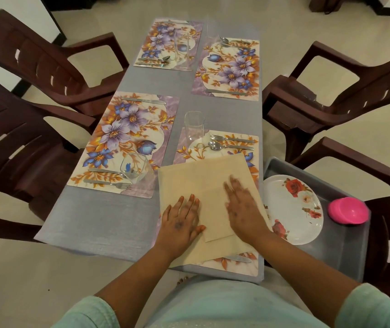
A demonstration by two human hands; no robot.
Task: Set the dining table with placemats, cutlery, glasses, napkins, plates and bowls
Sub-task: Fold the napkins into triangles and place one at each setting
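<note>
Napkin [203,183], a beige cloth square, is lying spread over the nearest placemat [236,265] at the near right corner of the surface [99,223], with both hands pressing flat on it. The left hand [182,221] is resting with straight fingers on the cloth's near left part, and the right hand [241,209] is lying palm down beside it, fingers extended and blurred; neither is curling round anything. A folded flap is sitting between the two hands, its free corner pointing back toward the person. The cloth is turned slightly, its edges running at a slant to the surface's edges, and its far right corner is pointing away from the hands toward a fork [229,138] and spoon [227,146] lying just past the fingertips. A knife [239,258] is poking out from under the cloth's near edge, close to the right wrist. To the right of the right hand, a grey tray [345,252] is holding a white plate [293,209] with red roses and a pink bowl [347,210] turned mouth down. Ahead of the fingertips an upright glass [194,125] is standing, and left of the left hand another glass [135,167] is sitting on the neighbouring placemat [127,140], beside its cutlery.
</note>
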